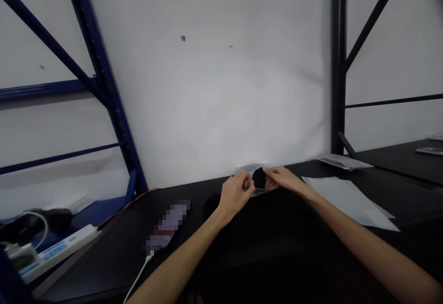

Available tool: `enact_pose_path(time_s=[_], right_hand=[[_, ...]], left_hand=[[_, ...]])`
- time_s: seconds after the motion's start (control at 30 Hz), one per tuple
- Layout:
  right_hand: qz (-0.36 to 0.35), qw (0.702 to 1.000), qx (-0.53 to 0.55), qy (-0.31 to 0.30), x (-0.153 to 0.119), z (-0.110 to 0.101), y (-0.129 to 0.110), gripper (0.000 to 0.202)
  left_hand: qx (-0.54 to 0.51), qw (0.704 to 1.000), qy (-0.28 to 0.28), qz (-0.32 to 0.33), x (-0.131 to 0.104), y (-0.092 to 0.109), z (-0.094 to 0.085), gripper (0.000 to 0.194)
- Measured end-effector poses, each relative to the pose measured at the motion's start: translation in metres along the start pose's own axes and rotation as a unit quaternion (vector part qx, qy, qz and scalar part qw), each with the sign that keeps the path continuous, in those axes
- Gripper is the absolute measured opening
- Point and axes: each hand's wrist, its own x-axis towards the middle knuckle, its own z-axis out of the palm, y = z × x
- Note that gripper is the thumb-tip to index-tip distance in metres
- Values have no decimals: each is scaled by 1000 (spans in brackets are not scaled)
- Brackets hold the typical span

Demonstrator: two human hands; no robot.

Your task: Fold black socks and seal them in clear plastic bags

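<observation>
From my head camera, I see my right hand (pixel 277 177) clamped on the right side of a black disc (pixel 259 178), thumb across its front. The thumb and fingers of my left hand (pixel 238 187) are gathered at the disc's pale left edge; whether they pinch it or only rest there, I cannot tell. The disc sits between my hands near the desk's back edge, with clear plastic film (pixel 254 167) behind and under it.

My likeliest trouble is the disc slipping: if my right thumb eases off while my left has no firm hold, it could slide out on the slick film. Pulling my hands unevenly could crease or tear that film. Sweeping my right forearm outward might push the white plastic mailers (pixel 349 200) about, and my left forearm could catch the white cable (pixel 136 276) and drag the phone (pixel 169 225) with it.

The desk (pixel 114 248) is black and runs up to a pale wall (pixel 221 87) marked with small dark chips. A blue rack frame (pixel 119 110) leans into view on my left, a power strip (pixel 64 251) lying below it; a dark upright post (pixel 338 64) stands on my right.
</observation>
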Motion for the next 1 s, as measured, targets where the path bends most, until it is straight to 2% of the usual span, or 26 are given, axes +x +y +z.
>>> enact_pose_path(time_s=[0.13,0.23,0.3,0.37,0.4,0.5,0.57,0.77,0.9,1.0], right_hand=[[-107,984,-128,59,-3,1,-6,51],[-212,948,-196,130,-15,4,-16,48],[-278,923,-214,157,-21,6,-22,37],[-326,906,-239,128,-26,9,-25,25],[-340,899,-261,94,-28,10,-24,30],[-355,875,-330,-1,-29,18,-19,66],[-359,870,-339,-10,-27,22,-15,71],[-363,860,-356,34,-16,17,-8,23],[-362,854,-368,64,-15,10,-10,14],[-369,846,-379,68,-17,9,-11,13]], left_hand=[[-4,999,29,-21,0,-1,1,5],[-3,998,57,-34,2,-8,-3,6],[-17,997,62,-36,4,-13,-6,7],[-43,997,55,-34,5,-17,-7,8],[-56,997,50,-34,5,-18,-7,8],[-81,995,40,-35,5,-19,-3,10],[-84,996,33,-19,4,-18,-1,11],[-61,996,-9,66,2,-12,-6,16],[-32,993,-28,109,4,-13,-9,21],[-12,993,-16,116,6,-17,-9,14]])
